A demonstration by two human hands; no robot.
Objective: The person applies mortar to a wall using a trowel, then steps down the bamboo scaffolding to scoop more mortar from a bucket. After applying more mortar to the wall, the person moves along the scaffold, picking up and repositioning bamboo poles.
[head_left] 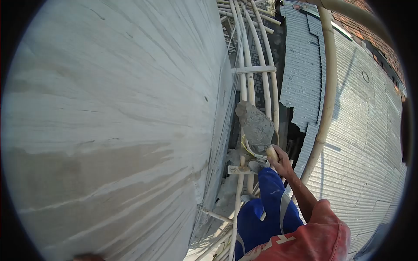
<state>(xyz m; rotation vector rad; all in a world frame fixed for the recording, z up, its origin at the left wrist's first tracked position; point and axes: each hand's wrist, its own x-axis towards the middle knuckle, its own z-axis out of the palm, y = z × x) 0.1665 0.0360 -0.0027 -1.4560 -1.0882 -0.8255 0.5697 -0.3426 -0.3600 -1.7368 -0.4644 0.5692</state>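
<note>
My right hand (282,162) is closed round the pale handle of a trowel (272,153). Wet grey mortar (257,126) covers its blade, which points away from me over the bamboo poles. Just under the blade, a bucket (249,148) shows part of its yellowish rim. The plastered wall (109,95) fills the left side, with smooth pale areas and a darker, browner patch lower down. My left hand is not visible; a small dark reddish shape at the bottom left edge is too unclear to identify.
Long bamboo scaffold poles (263,56) run beside the wall, crossed by a wooden slat (254,69) and a short board (237,170) near my feet. A thick upright bamboo pole (327,87) stands to the right. Beyond it lies a corrugated roof (365,126); dark gaps show below.
</note>
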